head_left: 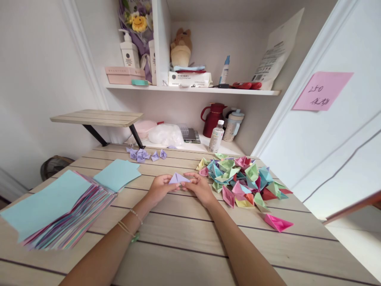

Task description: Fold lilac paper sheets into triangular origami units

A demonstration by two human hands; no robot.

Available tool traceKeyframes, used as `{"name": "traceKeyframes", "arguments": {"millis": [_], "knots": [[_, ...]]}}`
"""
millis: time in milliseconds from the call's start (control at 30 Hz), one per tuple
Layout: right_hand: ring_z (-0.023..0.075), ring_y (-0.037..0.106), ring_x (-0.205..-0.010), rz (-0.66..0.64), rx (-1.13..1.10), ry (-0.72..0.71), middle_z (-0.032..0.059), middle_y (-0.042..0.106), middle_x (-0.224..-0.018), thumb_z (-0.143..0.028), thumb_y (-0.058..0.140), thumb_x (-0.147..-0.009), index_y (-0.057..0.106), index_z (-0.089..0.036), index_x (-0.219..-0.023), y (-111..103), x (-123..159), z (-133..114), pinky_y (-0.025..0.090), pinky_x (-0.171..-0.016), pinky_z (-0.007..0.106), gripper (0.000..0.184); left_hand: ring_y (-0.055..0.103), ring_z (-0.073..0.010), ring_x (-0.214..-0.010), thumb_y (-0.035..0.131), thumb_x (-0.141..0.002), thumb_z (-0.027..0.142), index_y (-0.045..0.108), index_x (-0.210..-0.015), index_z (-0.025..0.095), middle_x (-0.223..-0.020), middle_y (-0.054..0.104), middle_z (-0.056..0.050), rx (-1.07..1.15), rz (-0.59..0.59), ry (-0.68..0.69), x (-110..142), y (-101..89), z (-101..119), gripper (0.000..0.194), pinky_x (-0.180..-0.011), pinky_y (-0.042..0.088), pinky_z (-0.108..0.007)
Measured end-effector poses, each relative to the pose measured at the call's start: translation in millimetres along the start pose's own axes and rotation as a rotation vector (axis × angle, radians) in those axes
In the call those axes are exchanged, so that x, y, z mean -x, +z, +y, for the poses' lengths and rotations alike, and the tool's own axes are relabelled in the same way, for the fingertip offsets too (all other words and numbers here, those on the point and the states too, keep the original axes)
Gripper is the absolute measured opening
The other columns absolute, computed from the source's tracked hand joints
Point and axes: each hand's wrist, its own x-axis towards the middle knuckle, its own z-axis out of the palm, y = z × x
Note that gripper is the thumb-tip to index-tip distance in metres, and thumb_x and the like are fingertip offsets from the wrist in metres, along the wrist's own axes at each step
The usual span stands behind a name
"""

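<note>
Between my two hands is a small lavender folded paper [177,178], triangular in outline, just above the wooden table [175,234]. The fingers of my left hand [160,187] pinch its left side. On the opposite side, my right hand [200,188] grips it between thumb and fingers. To the right lies a heap of folded paper boats [238,174] in green, blue, pink, yellow and red. One bright pink paper boat [278,223] sits apart, nearer the front. Several small lavender folded pieces [139,154] rest at the table's back left.
A fanned stack of coloured paper [53,202] covers the left side, with light blue sheets [117,174] behind it. A small raised wooden shelf [97,117] stands at the back left. Behind the table are a clear bottle [216,137], a red jug [212,121] and a tumbler [233,126].
</note>
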Motion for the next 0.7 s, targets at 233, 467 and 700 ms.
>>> {"name": "traceKeyframes", "arguments": {"millis": [233, 467, 700], "knots": [[0.0167, 0.066, -0.063, -0.084, -0.009, 0.055, 0.0053, 0.069, -0.065, -0.040, 0.071, -0.061, 0.063, -0.014, -0.074, -2, 0, 0, 0.053, -0.062, 0.027, 0.029, 0.065, -0.0174, -0.068, 0.073, -0.059, 0.021, 0.064, -0.086, 0.009, -0.078, 0.070, -0.010, -0.017, 0.003, 0.012, -2, -5.2, 0, 0.031, -0.066, 0.052, -0.026], [0.0193, 0.067, -0.062, 0.035, -0.010, -0.006, 0.0047, 0.068, -0.064, -0.037, 0.070, -0.063, 0.063, -0.015, -0.089, 0, -2, 4, 0.055, -0.058, 0.030, 0.035, 0.067, -0.0198, -0.073, 0.074, -0.059, 0.023, 0.063, -0.086, 0.009, -0.082, 0.070, -0.012, 0.052, 0.032, -0.077, -1, -9.8, -1, 0.032, -0.070, 0.053, -0.029], [0.0201, 0.067, -0.062, 0.099, 0.016, -0.069, 0.0022, 0.068, -0.060, -0.036, 0.071, -0.062, 0.060, -0.016, -0.100, -2, -3, 5, 0.056, -0.064, 0.033, 0.044, 0.067, -0.0214, -0.072, 0.077, -0.056, 0.020, 0.062, -0.080, 0.009, -0.076, 0.070, -0.013, 0.105, 0.081, -0.106, -1, -13.4, -2, 0.030, -0.072, 0.053, -0.030]]}}
